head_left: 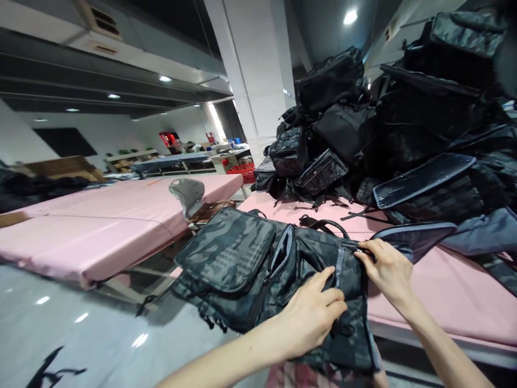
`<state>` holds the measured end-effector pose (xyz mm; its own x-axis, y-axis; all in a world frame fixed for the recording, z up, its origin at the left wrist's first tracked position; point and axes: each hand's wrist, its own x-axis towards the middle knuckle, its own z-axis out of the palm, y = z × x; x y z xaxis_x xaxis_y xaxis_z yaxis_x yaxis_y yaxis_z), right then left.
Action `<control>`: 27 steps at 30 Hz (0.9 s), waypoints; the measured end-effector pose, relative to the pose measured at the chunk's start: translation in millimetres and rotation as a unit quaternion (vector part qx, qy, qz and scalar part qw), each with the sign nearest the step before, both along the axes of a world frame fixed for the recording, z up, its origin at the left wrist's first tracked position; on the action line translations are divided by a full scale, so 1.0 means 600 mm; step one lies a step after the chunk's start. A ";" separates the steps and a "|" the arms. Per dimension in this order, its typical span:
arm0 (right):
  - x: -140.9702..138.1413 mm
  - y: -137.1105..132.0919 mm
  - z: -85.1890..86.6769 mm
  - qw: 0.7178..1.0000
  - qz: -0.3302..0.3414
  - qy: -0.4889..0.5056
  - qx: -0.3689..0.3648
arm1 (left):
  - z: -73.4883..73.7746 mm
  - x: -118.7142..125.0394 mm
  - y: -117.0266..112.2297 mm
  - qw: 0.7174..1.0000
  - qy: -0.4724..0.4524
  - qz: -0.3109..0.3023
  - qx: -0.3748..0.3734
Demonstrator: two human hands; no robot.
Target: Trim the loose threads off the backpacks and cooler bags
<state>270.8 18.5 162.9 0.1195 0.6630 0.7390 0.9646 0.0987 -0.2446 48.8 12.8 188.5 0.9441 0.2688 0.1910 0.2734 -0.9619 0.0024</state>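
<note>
A dark grey camouflage backpack [232, 245] lies on its back across the front of the pink-covered table, partly overhanging its edge. Its side pocket stands partly unzipped, showing a grey-blue lining. My left hand [317, 310] is on the backpack's near side panel, index finger stretched out and the other fingers curled against the fabric; its thumb is hidden. At the far right corner, close to the black carry handle [331, 223], my right hand [385, 267] pinches the bag's edge where a dark zipper runs. Whether it holds the zipper pull itself is too small to tell.
Black and camouflage bags [339, 129] form a tall pile on the right. Bag panels with a blue-grey lining [480, 231] lie beside the backpack. To the left stands another pink table [105, 221] with a grey chair back [188, 195] near its corner. A white pillar [258, 70] rises behind.
</note>
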 end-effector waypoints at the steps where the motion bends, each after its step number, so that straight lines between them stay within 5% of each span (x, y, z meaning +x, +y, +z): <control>1: 0.000 0.001 0.003 1.000 0.008 0.017 0.001 | -0.002 0.000 0.005 1.000 0.003 -0.008 -0.006; 6: -0.034 0.013 0.032 0.997 0.056 0.050 0.008 | 0.006 0.012 0.021 0.999 0.018 -0.039 0.018; 15: -0.122 0.095 0.066 0.995 0.064 -0.012 -0.069 | -0.024 0.019 0.026 0.995 0.023 -0.028 0.089; 22: -0.129 0.078 0.066 0.984 0.090 0.093 -0.124 | -0.039 0.027 0.033 0.995 0.012 -0.025 0.098; 27: -0.149 0.067 0.050 0.974 0.066 0.093 -0.196 | -0.008 0.009 0.010 0.993 -0.009 -0.047 0.107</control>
